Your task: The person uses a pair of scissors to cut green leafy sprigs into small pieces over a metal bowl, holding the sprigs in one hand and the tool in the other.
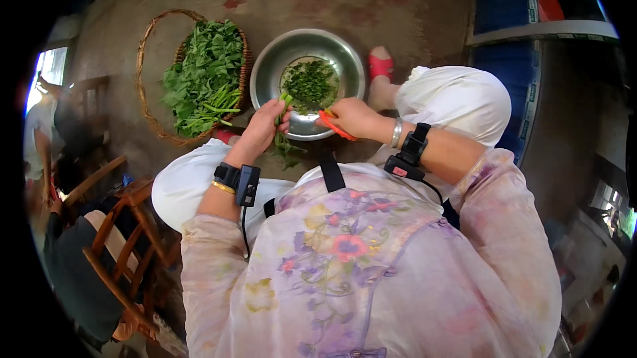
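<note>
Left hand grips a bunch of greens over the steel bowl's 6 o'clock rim so cuttings drop in; right hand, fingers closed, holds orange scissors.

Home yard, bare earthen floor, woven basket, wooden chair

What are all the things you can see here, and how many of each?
Round woven wicker basket: one, brown, on the floor at upper left.
Leafy green vegetables: one heap, green, in the basket.
Round shiny metal bowl: one, silver, on the floor beside the basket.
Chopped greens: one pile, dark green, inside the bowl.
Wooden chairs: apparently two, brown, lower left.
Red slipper: one, right of the bowl.
Left hand: holding a bunch of green stems over the bowl's rim.
Right hand: holding an orange-handled tool.
</note>
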The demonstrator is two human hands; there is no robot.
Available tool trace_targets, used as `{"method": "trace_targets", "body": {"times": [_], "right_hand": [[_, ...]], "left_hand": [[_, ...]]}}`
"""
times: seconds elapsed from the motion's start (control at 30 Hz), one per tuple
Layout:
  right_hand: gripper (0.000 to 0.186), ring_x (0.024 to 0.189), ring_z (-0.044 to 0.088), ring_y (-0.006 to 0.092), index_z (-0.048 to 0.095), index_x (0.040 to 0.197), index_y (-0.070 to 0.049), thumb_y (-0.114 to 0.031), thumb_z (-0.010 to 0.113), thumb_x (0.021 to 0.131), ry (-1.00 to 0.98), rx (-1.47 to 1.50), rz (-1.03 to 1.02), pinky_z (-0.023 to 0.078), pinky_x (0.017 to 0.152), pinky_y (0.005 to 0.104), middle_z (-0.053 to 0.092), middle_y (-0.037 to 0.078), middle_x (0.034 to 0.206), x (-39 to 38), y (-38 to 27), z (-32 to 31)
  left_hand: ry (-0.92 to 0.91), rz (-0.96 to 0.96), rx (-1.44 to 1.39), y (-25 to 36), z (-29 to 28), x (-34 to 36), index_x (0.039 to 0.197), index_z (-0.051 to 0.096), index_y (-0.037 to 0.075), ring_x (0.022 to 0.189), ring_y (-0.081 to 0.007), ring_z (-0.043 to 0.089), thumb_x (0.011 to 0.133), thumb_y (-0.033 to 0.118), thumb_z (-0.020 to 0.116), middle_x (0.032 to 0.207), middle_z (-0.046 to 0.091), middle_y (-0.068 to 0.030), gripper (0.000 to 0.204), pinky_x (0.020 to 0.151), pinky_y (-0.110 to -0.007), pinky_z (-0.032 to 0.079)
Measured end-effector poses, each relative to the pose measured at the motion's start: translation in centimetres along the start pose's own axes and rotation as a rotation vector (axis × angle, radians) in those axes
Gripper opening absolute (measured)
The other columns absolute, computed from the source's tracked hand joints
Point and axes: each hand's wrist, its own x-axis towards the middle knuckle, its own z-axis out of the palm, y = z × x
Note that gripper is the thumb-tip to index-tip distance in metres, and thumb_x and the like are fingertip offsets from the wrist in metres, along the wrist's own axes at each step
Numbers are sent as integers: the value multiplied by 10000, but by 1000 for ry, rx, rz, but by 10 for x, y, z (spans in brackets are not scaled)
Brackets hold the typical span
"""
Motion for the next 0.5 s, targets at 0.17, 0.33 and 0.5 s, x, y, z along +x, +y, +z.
{"method": "trace_targets", "body": {"times": [0.17, 0.33, 0.5], "right_hand": [[645, 727, 599, 367, 624, 779, 15, -625, 545, 806, -134, 178, 162, 464, 679, 418, 607, 236, 755, 2, -3, -8], [585, 791, 590, 364, 581, 888, -5, -587, 561, 827, -105, 147, 58, 450, 725, 404, 610, 234, 856, -1, -13, -8], [562, 743, 600, 370, 580, 840, 11, -550, 557, 848, -116, 109, 54, 445, 664, 416, 598, 233, 776, 1, -10, -6]], "left_hand": [[-91, 34, -197, 10, 9, -4, 1025, 504, 33, 667, -126, 430, 977, 283, 405, 760, 458, -10, 273, 676, -276, 390], [-134, 130, -178, 8, 12, -7, 1026, 510, 43, 679, -136, 450, 980, 253, 426, 782, 479, -22, 230, 693, -284, 404], [-154, 136, -133, 11, 15, -8, 1026, 505, 52, 680, -121, 448, 980, 241, 440, 783, 488, -14, 205, 690, -265, 400]]}}
